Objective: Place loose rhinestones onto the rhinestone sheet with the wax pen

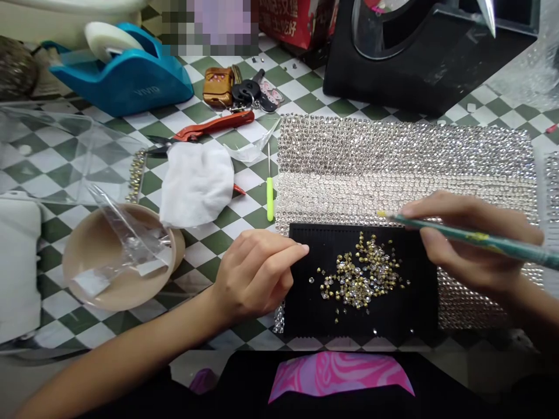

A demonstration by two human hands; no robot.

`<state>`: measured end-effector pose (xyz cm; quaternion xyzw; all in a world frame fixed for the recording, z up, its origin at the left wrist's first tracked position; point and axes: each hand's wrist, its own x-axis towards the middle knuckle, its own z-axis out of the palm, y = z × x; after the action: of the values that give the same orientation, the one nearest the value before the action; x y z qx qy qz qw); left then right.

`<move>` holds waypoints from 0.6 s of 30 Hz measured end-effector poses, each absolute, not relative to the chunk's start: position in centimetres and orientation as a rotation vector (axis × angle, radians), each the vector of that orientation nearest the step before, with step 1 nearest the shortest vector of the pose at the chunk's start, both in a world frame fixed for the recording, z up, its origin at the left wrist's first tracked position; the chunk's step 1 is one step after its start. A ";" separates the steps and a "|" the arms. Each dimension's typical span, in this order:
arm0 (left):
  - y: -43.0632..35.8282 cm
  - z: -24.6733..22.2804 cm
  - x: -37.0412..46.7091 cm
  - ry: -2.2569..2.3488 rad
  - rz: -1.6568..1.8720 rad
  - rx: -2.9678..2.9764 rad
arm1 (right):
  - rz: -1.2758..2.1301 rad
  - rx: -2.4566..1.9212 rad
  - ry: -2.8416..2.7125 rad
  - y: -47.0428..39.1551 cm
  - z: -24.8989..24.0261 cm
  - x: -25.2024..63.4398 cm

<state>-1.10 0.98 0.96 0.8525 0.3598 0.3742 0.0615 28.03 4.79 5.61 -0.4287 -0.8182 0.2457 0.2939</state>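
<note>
My right hand (467,244) grips a green picker pen (489,240), its yellow tip reaching over the rhinestone-covered sheet (393,163). A black tray (305,308) lies on the sheet's near edge with several loose gold-backed rhinestones (360,276) piled on it. My left hand (257,273) rests at the tray's left edge, fingers curled, forefinger touching the tray's top left corner, holding nothing.
A tan bowl (82,285) holds a clear plastic bag. Nearby are white cloth (196,183), red-handled scissors (213,125), a green-handled tool (269,198), keys (244,90), a blue tape dispenser (126,73) and a black stand (419,64). The table has a green checkered cover.
</note>
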 end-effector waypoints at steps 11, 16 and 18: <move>1.0 1.0 -1.1 1.090 1.146 2.577 | 0.330 -1.240 -2.185 8.2 3.7 27.0; 1.1 1.0 -1.2 1.073 1.134 2.577 | 0.319 -1.241 -2.218 8.4 3.6 26.7; 1.1 1.0 -1.2 1.066 1.133 2.582 | 0.316 -1.239 -2.233 8.3 3.6 26.7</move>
<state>-1.20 1.10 1.02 0.8548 0.3530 0.3752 0.0632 26.72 8.32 3.60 -0.4621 -0.8330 0.1179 0.2805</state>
